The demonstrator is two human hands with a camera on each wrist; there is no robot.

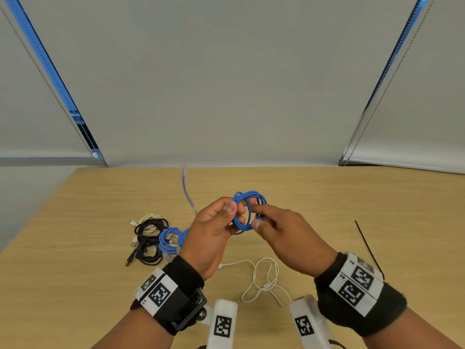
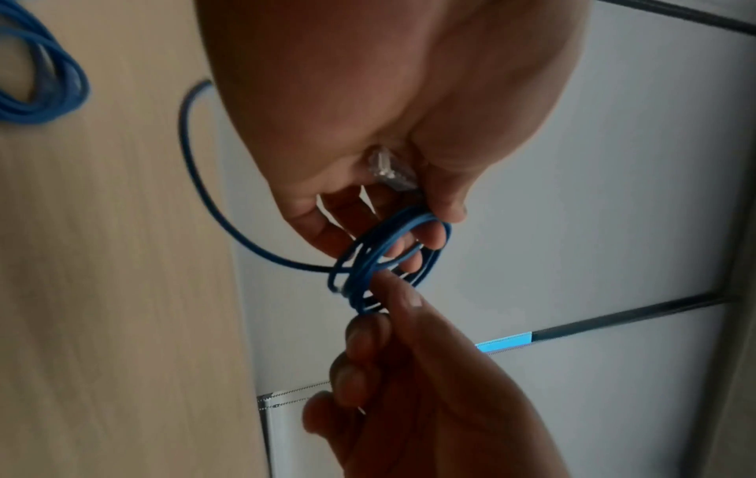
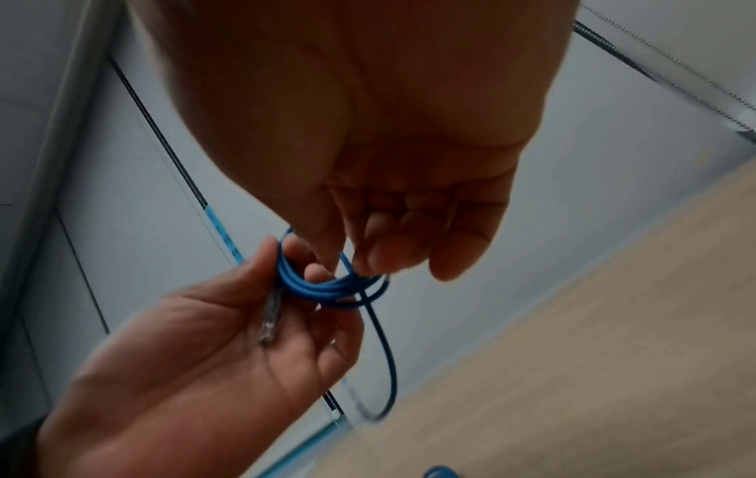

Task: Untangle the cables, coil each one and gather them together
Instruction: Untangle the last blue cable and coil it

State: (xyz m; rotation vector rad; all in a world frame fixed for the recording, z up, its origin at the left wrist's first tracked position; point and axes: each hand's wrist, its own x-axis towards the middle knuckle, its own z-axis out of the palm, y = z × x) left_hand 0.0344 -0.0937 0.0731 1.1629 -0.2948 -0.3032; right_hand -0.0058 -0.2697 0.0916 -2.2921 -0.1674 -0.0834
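A blue cable coil (image 1: 247, 210) hangs in the air above the table between both hands. My left hand (image 1: 219, 222) pinches its left side (image 2: 384, 255) with thumb and fingers, and a clear plug (image 2: 388, 171) lies in that palm. My right hand (image 1: 266, 222) pinches the coil's right side (image 3: 335, 284). A loose blue tail (image 1: 187, 192) swings out toward the far table edge, blurred; it shows as a loop (image 2: 196, 181) and as a hanging strand (image 3: 386, 355). A white cable (image 1: 261, 278) lies uncoiled near me.
Coiled cables lie together at the left: a white one (image 1: 151, 219), two black ones (image 1: 149, 244) and a blue one (image 1: 171, 239). A black cable tie (image 1: 368, 248) lies on the wooden table (image 1: 352, 210) at the right. Grey blinds hang behind.
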